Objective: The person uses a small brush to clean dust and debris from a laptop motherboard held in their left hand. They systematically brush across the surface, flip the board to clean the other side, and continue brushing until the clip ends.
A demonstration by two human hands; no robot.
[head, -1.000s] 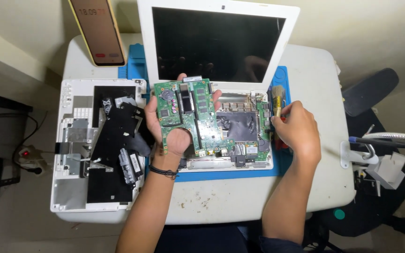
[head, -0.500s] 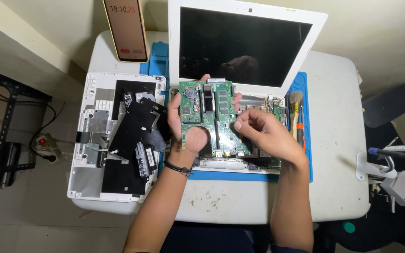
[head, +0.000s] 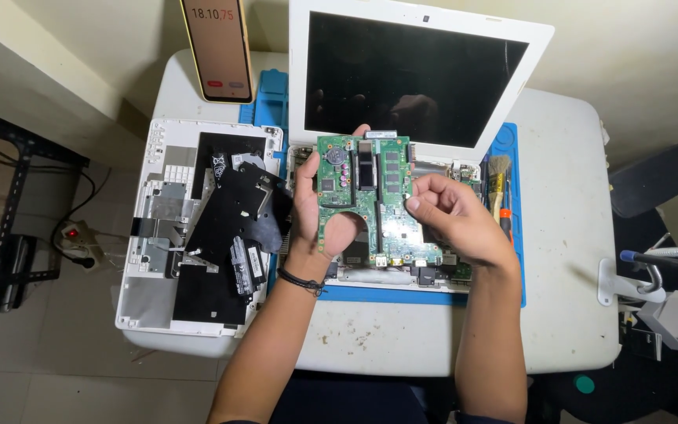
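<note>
My left hand (head: 317,206) grips the green circuit board (head: 362,192) by its left edge, lifted above the open laptop (head: 425,86). My right hand (head: 447,216) pinches its right edge. A removed cover (head: 190,228) lies left on the surface (head: 574,235).

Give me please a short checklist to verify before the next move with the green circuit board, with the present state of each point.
1. Left hand grips the green circuit board at its left edge: ok.
2. Right hand supports the board at its right edge: ok, fingers touch it.
3. Board is lifted off the open laptop base: ok at the top; the lower edge cannot tell.
4. No cable joins board and base: cannot tell, the hands hide that area.
5. Brush and screwdriver lie apart on the blue mat, right of the board: ok.
6. Removed white cover lies to the left, not touching the board: ok.
</note>
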